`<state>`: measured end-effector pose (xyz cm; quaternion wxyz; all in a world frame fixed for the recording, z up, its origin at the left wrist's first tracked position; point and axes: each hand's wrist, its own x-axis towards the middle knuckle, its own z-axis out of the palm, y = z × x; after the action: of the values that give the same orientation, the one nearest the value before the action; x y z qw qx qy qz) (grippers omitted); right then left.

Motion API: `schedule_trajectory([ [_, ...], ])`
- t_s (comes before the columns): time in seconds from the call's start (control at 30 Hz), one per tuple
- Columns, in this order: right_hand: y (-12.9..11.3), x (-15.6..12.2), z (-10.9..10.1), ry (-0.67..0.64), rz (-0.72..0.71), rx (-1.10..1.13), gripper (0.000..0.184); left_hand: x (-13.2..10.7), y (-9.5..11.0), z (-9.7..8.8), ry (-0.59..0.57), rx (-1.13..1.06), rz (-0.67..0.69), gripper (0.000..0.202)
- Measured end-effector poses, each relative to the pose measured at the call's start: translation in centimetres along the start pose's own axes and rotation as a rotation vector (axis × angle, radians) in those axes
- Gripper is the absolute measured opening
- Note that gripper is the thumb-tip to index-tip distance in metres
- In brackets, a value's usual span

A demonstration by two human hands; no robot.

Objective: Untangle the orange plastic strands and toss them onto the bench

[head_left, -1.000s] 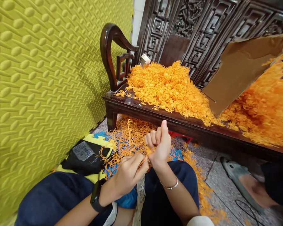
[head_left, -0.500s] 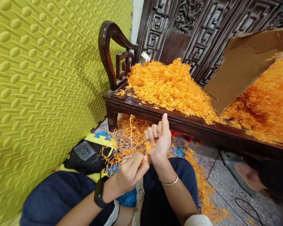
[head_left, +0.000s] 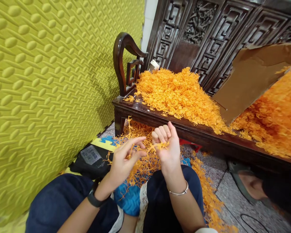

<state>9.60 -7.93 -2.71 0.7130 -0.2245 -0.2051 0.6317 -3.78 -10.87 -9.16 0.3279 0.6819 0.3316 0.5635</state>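
My left hand, wearing a black wristband, is above my lap with its thumb and index finger spread. A thin orange branched plastic strand rises from behind it, apparently held by the other fingers. Facing it, my right hand, with a silver bangle, has its fingers curled over small orange plastic pieces at the palm, thumb pointing up. Orange bits reach into the gap between the hands. Below and behind them lies a tangle of orange branched strands over a blue surface.
A dark wooden bench bears a heap of small orange pieces. A cardboard sheet separates it from another orange heap. A yellow padded wall rises at left. Another person's sandalled foot is at right.
My left hand has drawn away leftward from my right, its thumb and index finger parting. The upright strand moved left with it. Orange pieces now show more in my right palm.
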Motion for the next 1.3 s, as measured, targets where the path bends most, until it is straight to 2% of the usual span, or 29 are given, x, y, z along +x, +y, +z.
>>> schedule_trajectory([
  [0.13, 1.9, -0.3, -0.6, 0.081, 0.152, 0.064, 0.054, 0.0, -0.6, 1.1, 0.014, 0.050, 0.091, 0.035],
  [0.2, 2.8, -0.8, -0.7, 0.111, 0.157, 0.111, 0.047, -0.1, -0.8, 1.6, 0.069, 0.032, 0.035, 0.027],
  [0.3, 3.9, -1.6, -0.7, 0.119, 0.033, 0.103, 0.035, 0.1, -0.8, 1.9, 0.155, -0.049, -0.109, 0.016],
  [0.43, 4.7, -2.3, -0.8, 0.051, -0.125, -0.146, 0.020, 0.7, -0.2, 1.2, 0.246, -0.174, -0.225, 0.011],
  [0.57, 3.9, -1.9, -1.6, -0.218, -0.187, -0.591, 0.020, 0.9, 0.2, 0.3, 0.313, -0.256, -0.292, 0.012],
  [0.67, 2.5, -1.4, -2.5, -0.431, -0.136, -0.866, 0.019, 0.7, 0.2, -0.2, 0.295, -0.325, -0.346, 0.014],
  [0.73, 1.6, -1.1, -2.9, -0.491, -0.120, -0.969, 0.008, 0.5, 0.1, -0.5, 0.272, -0.378, -0.391, 0.016],
  [0.93, 0.3, -0.7, -3.3, -0.487, -0.174, -1.006, 0.007, 0.7, 0.5, -1.4, 0.137, -0.438, -0.436, 0.014],
  [1.1, 0.2, -0.9, -3.1, -0.469, -0.105, -0.968, 0.006, 0.9, 1.1, -1.7, 0.041, -0.252, -0.370, 0.018],
  [1.3, -0.3, -1.1, -3.0, -0.487, -0.078, -1.018, 0.008, 0.5, 0.6, -1.0, 0.050, -0.063, -0.319, 0.020],
])
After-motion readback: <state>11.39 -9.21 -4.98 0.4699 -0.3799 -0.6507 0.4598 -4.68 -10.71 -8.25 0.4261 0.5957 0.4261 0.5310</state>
